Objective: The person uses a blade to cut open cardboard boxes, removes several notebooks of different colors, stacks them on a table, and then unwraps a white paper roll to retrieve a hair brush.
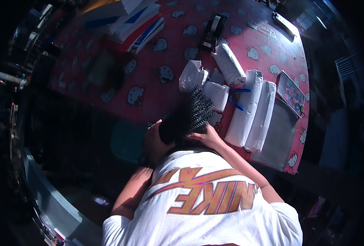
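Close to my body, between both hands, is a bundle of black wrap with a net-like texture [199, 108]; its near part is lost in shadow. My left hand [154, 141] grips its left side, mostly in the dark. Around the right lower side curl the fingers of my right hand [206, 136]. Just beyond the black wrap lie a white wrapped packet [216, 96] and a crumpled white plastic packet [191, 77]. Blue-handled scissors [240, 91] rest right of them, their blades hidden.
Two long white wrapped packages [246, 108] lie at the right, beside a flat grey sheet [278, 135] and a picture card [290, 92]. Farther back are another white roll [230, 65], a black tape dispenser [214, 33] and stacked booklets [139, 28] on the pink patterned tablecloth [149, 78].
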Demonstrator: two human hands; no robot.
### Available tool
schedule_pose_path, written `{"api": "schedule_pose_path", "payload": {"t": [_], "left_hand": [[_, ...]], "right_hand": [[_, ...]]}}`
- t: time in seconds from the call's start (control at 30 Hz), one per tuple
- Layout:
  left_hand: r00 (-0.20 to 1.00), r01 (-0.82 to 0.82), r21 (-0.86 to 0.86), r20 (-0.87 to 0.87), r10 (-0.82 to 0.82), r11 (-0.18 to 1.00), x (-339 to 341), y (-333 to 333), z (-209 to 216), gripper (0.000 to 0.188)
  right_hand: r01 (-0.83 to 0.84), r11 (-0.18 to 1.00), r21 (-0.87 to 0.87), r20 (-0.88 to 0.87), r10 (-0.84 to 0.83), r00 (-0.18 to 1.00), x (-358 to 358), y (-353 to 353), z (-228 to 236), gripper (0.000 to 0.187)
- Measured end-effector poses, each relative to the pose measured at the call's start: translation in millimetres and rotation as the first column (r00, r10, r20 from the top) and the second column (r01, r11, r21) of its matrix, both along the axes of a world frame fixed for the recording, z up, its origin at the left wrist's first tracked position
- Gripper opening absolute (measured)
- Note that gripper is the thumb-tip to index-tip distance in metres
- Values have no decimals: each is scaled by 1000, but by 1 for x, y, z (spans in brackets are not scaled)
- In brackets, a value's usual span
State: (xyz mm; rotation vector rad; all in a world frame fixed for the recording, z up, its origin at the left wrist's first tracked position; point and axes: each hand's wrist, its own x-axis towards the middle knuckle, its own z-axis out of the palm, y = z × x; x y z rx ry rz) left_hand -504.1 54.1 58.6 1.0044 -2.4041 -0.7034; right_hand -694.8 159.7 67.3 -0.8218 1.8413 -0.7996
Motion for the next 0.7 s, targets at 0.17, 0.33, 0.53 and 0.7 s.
{"api": "schedule_pose_path", "payload": {"t": [0.17,0.33,0.53,0.7], "left_hand": [[1000,-15,32,20,15,999,2,-2,-6,80],[984,151,69,-105,-144,986,8,-19,1,84],[946,154,445,-323,-2,882,34,-12,27,87],[905,35,386,-404,135,922,36,-18,78,82]], "right_hand": [[-229,944,-236,295,294,909,8,-11,-11,63],[300,905,-301,873,135,469,40,-40,-15,51],[242,860,-449,788,253,561,70,-68,42,52],[-61,806,-589,499,422,757,70,-87,93,53]]}}
